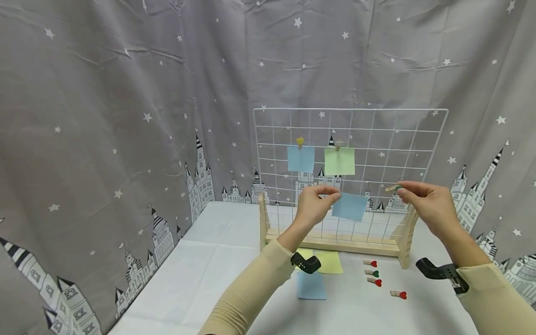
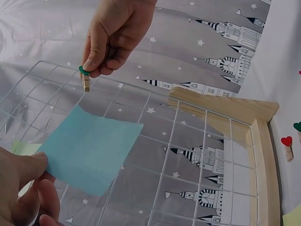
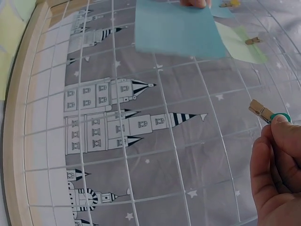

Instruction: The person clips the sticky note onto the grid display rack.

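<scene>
Between thumb and fingers, my left hand (image 1: 315, 204) pinches a blue sticky note (image 1: 350, 207) by its left edge, in front of the white wire grid (image 1: 389, 166). To the right, my right hand (image 1: 431, 204) pinches a small wooden clothespin (image 3: 260, 110) by its end with a green heart. In the head view the clothespin stands apart from the note. Higher on the grid hang another blue note (image 1: 301, 159) under a yellow-heart clothespin (image 1: 300, 142) and a green note (image 1: 339, 162) under a pale-heart clothespin (image 1: 338, 144).
The grid stands in a wooden base (image 1: 351, 244) on a white-covered table (image 1: 197, 274). In front lie yellow notes (image 1: 330, 263), a blue note pad (image 1: 311, 286) and several clothespins, among them a red-heart one (image 1: 398, 294). Behind hangs a grey castle-print curtain (image 1: 138, 93).
</scene>
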Demonstrator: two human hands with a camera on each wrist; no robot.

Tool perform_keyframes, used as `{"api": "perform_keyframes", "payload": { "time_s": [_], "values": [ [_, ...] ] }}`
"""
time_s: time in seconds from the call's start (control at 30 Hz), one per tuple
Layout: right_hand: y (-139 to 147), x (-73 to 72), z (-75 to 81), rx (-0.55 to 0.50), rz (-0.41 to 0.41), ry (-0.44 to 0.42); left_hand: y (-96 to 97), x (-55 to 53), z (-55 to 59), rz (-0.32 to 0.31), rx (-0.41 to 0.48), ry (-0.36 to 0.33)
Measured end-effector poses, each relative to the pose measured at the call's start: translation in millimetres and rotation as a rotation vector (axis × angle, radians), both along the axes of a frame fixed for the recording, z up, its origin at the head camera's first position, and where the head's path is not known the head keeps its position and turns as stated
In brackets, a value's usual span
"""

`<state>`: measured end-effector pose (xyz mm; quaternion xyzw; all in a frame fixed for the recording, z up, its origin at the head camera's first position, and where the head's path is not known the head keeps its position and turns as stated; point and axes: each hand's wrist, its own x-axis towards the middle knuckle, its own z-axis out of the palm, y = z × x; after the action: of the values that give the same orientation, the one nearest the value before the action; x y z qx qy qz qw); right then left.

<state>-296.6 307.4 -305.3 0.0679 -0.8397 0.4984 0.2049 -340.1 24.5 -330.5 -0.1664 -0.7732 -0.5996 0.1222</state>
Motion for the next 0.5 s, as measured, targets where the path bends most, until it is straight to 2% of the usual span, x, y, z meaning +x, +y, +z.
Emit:
{"api": "perform_keyframes", "payload": {
  "time_s": [0.3,0.5],
  "values": [
    [1.2,0.7,7.3,-0.023,-0.007,-0.003,8.8,-0.6,4.7,0.009,0.006,0.044],
    [0.7,3.3,12.2,-0.012,-0.018,-0.015,15.1,-2.4,9.2,0.014,-0.009,0.044]
  ]
}}
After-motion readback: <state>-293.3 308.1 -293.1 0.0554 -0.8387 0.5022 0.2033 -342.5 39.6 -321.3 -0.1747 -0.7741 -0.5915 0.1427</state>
